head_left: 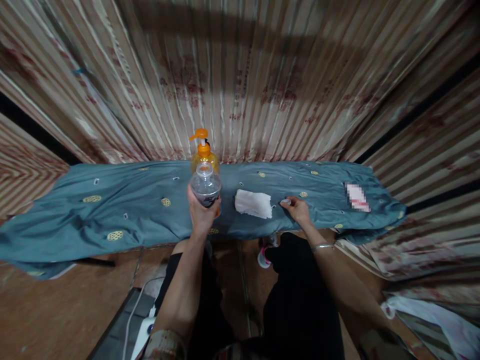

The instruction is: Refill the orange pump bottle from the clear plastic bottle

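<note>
My left hand is closed round a clear plastic bottle with no cap on, held upright above the near edge of a low bench covered in blue-grey cloth. Just behind the bottle stands an orange pump dispenser. My right hand rests on the cloth, fingers pinched on a small whitish cap-like thing. A folded white tissue lies between the two hands.
A small blurred-out packet lies on the cloth at the right. Striped curtains hang close behind the bench. My legs in black and a pink shoe are below. A white cable and dark box lie at lower left.
</note>
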`<control>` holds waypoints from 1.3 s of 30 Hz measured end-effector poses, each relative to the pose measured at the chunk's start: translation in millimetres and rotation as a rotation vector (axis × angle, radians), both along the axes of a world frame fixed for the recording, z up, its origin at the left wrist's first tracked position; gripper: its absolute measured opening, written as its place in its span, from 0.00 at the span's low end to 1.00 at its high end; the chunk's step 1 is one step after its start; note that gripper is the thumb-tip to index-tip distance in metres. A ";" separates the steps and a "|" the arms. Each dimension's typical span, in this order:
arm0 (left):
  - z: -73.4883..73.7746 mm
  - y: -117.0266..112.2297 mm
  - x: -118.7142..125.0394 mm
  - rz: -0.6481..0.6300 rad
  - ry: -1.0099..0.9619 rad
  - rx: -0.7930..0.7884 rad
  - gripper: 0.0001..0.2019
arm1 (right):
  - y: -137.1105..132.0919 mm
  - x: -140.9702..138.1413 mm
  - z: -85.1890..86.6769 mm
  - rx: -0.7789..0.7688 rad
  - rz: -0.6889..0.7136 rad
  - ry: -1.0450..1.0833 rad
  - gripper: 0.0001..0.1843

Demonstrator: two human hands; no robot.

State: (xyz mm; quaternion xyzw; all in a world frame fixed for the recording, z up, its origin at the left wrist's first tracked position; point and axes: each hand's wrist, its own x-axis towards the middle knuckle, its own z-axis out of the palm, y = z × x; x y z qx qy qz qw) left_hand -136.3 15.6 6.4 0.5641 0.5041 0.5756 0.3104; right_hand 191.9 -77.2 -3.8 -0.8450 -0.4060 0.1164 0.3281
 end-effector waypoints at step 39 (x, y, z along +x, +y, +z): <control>-15.9 -2.7 1.8 -0.033 -0.057 0.007 0.57 | 182.8 -185.7 122.7 0.435 0.788 0.224 0.32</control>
